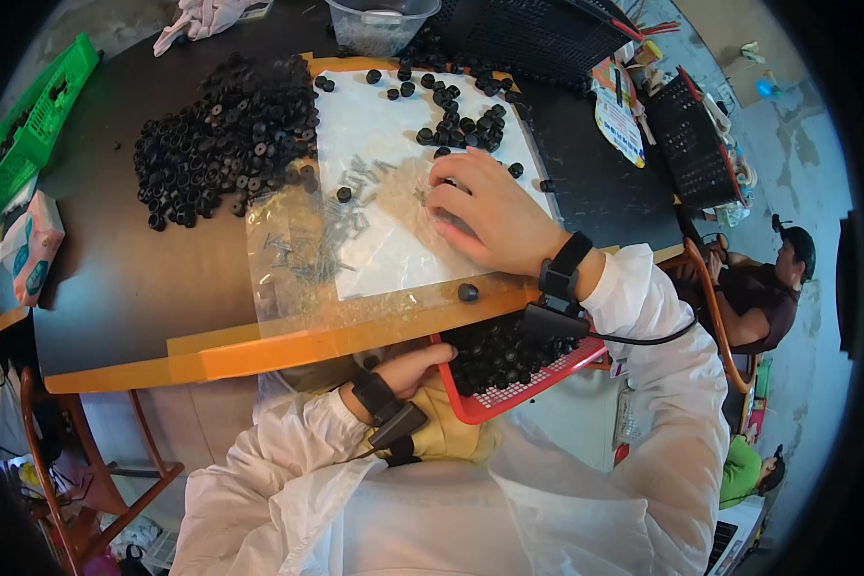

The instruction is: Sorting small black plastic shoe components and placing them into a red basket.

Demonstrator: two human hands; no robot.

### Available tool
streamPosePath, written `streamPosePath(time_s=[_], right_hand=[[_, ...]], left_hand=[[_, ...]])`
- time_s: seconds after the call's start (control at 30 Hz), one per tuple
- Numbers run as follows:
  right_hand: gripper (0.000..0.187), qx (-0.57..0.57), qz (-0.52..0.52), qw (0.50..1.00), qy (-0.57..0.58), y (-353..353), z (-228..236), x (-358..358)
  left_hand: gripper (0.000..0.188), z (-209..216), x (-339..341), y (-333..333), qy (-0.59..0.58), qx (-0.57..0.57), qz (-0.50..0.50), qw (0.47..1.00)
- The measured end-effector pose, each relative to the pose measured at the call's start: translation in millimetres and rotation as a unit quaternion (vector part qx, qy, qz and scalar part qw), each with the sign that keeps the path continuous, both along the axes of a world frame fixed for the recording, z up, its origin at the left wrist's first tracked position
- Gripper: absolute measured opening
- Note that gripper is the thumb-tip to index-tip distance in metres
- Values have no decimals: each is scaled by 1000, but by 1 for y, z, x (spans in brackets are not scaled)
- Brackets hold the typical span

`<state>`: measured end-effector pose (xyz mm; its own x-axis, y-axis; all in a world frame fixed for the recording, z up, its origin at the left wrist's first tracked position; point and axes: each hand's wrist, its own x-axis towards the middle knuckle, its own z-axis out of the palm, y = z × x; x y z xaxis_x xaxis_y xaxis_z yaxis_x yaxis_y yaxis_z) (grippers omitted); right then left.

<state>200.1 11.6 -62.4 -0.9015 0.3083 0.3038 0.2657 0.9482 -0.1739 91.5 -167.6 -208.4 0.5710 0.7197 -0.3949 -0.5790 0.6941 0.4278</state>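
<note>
My right hand (497, 213) is over a white sheet (394, 259) on the table, its fingers curled together. A dark bit shows between those fingers, but most of what they hold is hidden. Just beyond it lie several round black caps (466, 127). To its left, small clear-grey pins or screws (341, 230) are scattered on the sheet and on a clear plastic bag (269, 259). Below the table's edge, my left hand (415, 370) grips the rim of a red basket (478, 411) with its thumb on top. Many black caps (499, 360) fill the basket.
A big heap of black caps (226, 139) covers the table left of the sheet. Orange tape (259, 357) runs along the near edge. Behind stand a clear tub (384, 34) and a black crate (528, 38). A green basket (43, 125) is far left; another person (768, 288) sits right.
</note>
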Motion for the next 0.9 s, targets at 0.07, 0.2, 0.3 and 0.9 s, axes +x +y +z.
streamPosePath(time_s=[0.07, 0.2, 0.3, 0.9], right_hand=[[19, -31, -10, 999, -2, 1, 1, 8], [22, -92, -65, 994, -6, -13, 0, 28], [24, -118, -96, 988, 3, -35, 5, 34], [16, -37, -132, 989, -51, -69, 9, 104]], left_hand=[[38, 2, 0, 1, 3, 1, 3, 1000], [36, 7, -4, 3, -7, -6, 11, 1000], [38, 5, -1, 1, 3, 8, 12, 1000], [36, -19, -2, -2, 21, -11, 41, 999]])
